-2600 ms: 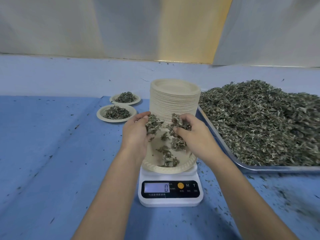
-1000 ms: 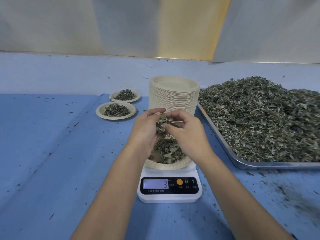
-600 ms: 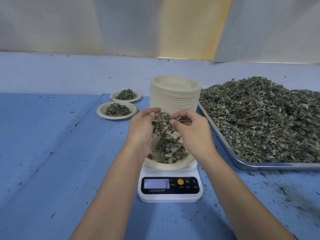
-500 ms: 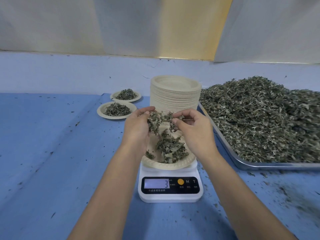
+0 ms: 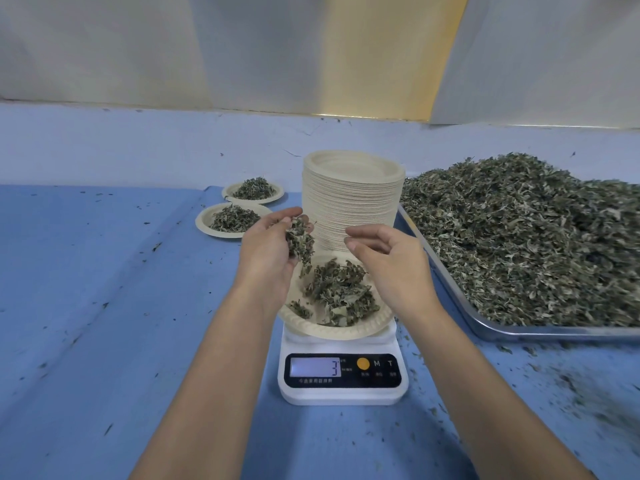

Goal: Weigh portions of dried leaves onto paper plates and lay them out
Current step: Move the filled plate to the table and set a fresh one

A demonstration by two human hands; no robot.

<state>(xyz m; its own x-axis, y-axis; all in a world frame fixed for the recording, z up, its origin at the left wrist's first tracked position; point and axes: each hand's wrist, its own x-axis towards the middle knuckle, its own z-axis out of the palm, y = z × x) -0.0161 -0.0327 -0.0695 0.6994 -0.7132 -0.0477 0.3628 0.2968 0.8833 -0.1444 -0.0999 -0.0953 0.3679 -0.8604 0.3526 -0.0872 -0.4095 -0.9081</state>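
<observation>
A white digital scale (image 5: 341, 377) stands at the centre and its display reads 3. On it sits a paper plate (image 5: 346, 330) with a small heap of dried leaves (image 5: 337, 294). My left hand (image 5: 268, 252) hovers over the plate's left side and holds a clump of dried leaves (image 5: 299, 239) in its curled fingers. My right hand (image 5: 389, 261) hangs over the plate's right side, fingers loosely curled, with nothing in it.
A tall stack of paper plates (image 5: 351, 199) stands just behind the scale. A metal tray (image 5: 498, 329) heaped with dried leaves fills the right. Two filled plates (image 5: 230, 221) (image 5: 252, 192) lie at the back left. The blue table cover (image 5: 104, 306) is speckled with leaf crumbs.
My hands have drawn apart over the plate. The right hand has let go of its leaves; the left still holds a clump. More leaves lie on the plate and the reading went from 0 to 3.
</observation>
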